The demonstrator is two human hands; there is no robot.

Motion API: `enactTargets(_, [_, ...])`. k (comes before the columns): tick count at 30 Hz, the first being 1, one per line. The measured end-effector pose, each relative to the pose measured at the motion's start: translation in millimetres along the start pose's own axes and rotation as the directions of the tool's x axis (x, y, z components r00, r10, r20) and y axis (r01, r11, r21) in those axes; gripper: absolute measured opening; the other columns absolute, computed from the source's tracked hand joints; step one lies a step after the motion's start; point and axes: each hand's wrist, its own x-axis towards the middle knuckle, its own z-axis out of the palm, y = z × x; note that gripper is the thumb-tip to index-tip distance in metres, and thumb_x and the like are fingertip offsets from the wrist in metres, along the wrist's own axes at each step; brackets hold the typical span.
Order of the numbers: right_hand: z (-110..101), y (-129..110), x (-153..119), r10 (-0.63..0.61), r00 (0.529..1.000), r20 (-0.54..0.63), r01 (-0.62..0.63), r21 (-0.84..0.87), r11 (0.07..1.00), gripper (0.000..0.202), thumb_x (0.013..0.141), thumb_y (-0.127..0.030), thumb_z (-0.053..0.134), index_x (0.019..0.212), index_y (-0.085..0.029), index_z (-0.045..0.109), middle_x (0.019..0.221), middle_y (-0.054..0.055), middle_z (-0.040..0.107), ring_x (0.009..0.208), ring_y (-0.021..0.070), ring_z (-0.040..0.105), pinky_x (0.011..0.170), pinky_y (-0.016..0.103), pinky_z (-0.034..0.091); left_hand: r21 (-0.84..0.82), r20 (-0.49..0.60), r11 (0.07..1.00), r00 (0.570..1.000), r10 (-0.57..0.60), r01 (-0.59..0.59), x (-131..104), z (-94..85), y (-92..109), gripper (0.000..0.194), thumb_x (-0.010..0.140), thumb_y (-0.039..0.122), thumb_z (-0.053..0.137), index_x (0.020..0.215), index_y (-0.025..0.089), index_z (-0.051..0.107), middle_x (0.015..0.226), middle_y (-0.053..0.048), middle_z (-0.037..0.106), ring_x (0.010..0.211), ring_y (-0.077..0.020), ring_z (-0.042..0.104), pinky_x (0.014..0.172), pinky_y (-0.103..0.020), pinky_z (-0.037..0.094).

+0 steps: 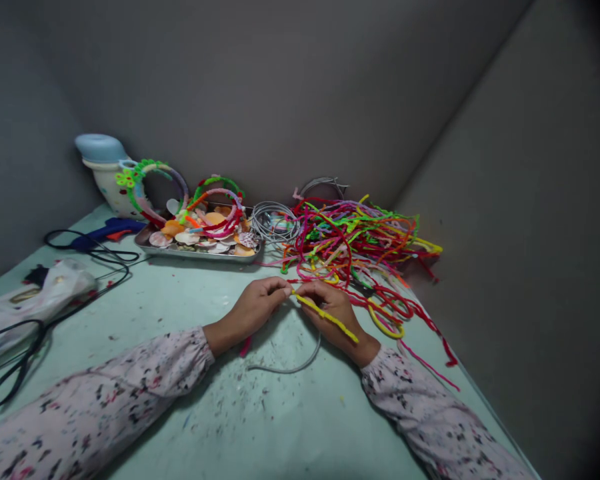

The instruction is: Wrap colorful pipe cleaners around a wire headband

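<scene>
A yellow pipe cleaner (pixel 330 317) runs from the fingertips of both hands back over my right hand (pixel 327 307), its free end near the wrist. My left hand (pixel 257 303) is closed, thumb and finger pinching at the pipe cleaner's upper end. The right fingers are closed about the same spot, fingertips close to the left ones. From beneath my right hand a grey wire (pixel 290 370) curves out over the table; its upper part is hidden by the hand. A bit of pink pipe cleaner (pixel 245 347) shows beside my left wrist.
A tangled heap of coloured pipe cleaners (pixel 360 233) lies at the back right. Behind my hands, a metal tray (pixel 200 255) holds shells and wrapped rings, beside coiled wire (pixel 275 223). Leftward are a blue glue gun (pixel 105 230), black cable (pixel 40 330), plastic bag (pixel 55 293) and blue-lidded container (pixel 113 180).
</scene>
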Motion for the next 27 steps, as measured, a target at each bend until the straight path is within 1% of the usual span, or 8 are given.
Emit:
enactTargets(4, [3.0,3.9,0.9,-0.022,0.999,-0.034,0.02,-0.064,0.998,0.016,0.083,-0.02,0.053,0.081,-0.022,0.068,0.075,0.002,0.067,0.069,0.0163,0.059,0.065,0.028,0.046,-0.008,0.001,1.0,1.0,-0.007,0.007,0.9,-0.3,-2.4,0.028,0.081,0.041,0.053,0.084,0.015,0.063,0.051,0.006,0.042,0.044,-0.0072,0.034,0.043,-0.02,0.023])
enactTargets(9, [2.6,3.5,0.2,-0.073,0.997,0.009,0.074,-0.166,0.983,0.019,0.083,-0.016,0.051,0.084,-0.023,0.068,0.074,0.002,0.065,0.07,0.0166,0.059,0.067,0.028,0.045,-0.037,0.004,0.999,0.999,-0.035,0.035,1.1,-0.2,-2.7,0.026,0.081,0.04,0.054,0.082,0.015,0.062,0.05,0.007,0.04,0.042,-0.0065,0.032,0.042,-0.02,0.023])
enactTargets(14, [0.7,-1.0,0.1,-0.057,0.998,0.011,0.058,-0.144,0.988,0.019,0.082,-0.015,0.051,0.085,-0.022,0.068,0.077,0.003,0.066,0.074,0.0171,0.06,0.071,0.029,0.045,-0.044,0.006,0.998,0.999,-0.051,0.051,1.9,-0.6,-2.5,0.027,0.08,0.041,0.054,0.081,0.015,0.061,0.05,0.007,0.04,0.042,-0.0066,0.033,0.041,-0.02,0.022])
enactTargets(16, [0.5,-1.7,0.8,0.018,1.0,0.017,-0.017,-0.052,0.999,0.016,0.082,-0.018,0.053,0.086,-0.022,0.068,0.079,0.003,0.066,0.074,0.017,0.06,0.07,0.029,0.045,-0.043,0.0,0.998,0.999,-0.043,0.043,2.1,-0.8,-3.0,0.027,0.08,0.041,0.054,0.08,0.015,0.06,0.051,0.007,0.04,0.042,-0.0065,0.033,0.042,-0.02,0.023])
enactTargets(18, [0.9,-1.5,1.8,0.139,0.99,0.027,-0.141,0.103,0.985,0.013,0.083,-0.025,0.054,0.085,-0.021,0.066,0.078,0.003,0.065,0.07,0.0161,0.059,0.065,0.028,0.046,-0.039,0.001,0.999,1.0,-0.029,0.029,2.0,-0.6,-3.3,0.025,0.081,0.04,0.054,0.081,0.015,0.059,0.051,0.007,0.041,0.043,-0.0064,0.033,0.043,-0.019,0.023])
enactTargets(22, [1.9,-1.3,4.7,0.368,0.926,0.09,-0.372,0.393,0.841,0.018,0.082,-0.036,0.056,0.081,-0.019,0.063,0.071,0.001,0.061,0.059,0.0137,0.055,0.054,0.025,0.044,0.01,0.027,1.0,0.999,0.019,-0.019,0.5,0.5,-2.4,0.021,0.082,0.035,0.053,0.084,0.016,0.06,0.053,0.006,0.043,0.046,-0.0069,0.033,0.045,-0.019,0.024])
enactTargets(24, [1.8,-2.6,6.3,0.422,0.897,0.134,-0.435,0.438,0.787,0.019,0.08,-0.037,0.058,0.077,-0.019,0.061,0.064,-0.001,0.058,0.054,0.0127,0.053,0.05,0.024,0.041,0.04,0.031,0.998,0.999,0.036,-0.038,-0.2,1.1,-2.3,0.021,0.082,0.034,0.053,0.083,0.015,0.06,0.055,0.006,0.045,0.047,-0.0072,0.034,0.046,-0.019,0.025])
enactTargets(27, [1.3,-5.0,8.2,0.451,0.875,0.178,-0.482,0.42,0.769,0.021,0.078,-0.038,0.06,0.075,-0.017,0.059,0.058,-0.002,0.055,0.05,0.0114,0.051,0.049,0.024,0.04,0.064,0.008,0.996,0.998,0.069,-0.069,-0.2,1.4,-4.5,0.02,0.083,0.034,0.053,0.086,0.016,0.059,0.056,0.006,0.045,0.048,-0.0071,0.035,0.046,-0.019,0.025])
